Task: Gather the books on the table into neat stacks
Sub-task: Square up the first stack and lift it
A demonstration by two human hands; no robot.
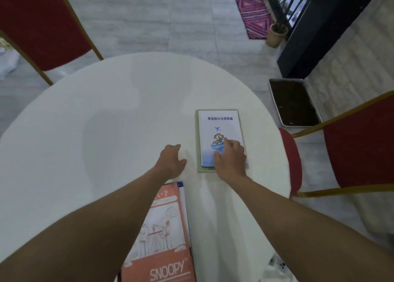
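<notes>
On round white table (106, 121): books; red chairs (42, 25) around; hands apparently open, flat.

Right hand (231, 158) flat on white book (220, 128), left hand (171, 161) beside.

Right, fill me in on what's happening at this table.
A person is gathering books on a round white table. Their right hand rests flat on a white book that tops a small stack, a greenish book showing under it. The left hand lies on the bare tabletop beside that stack, holding nothing. An orange Snoopy book sits nearer the person, atop another book, partly under the left forearm.
</notes>
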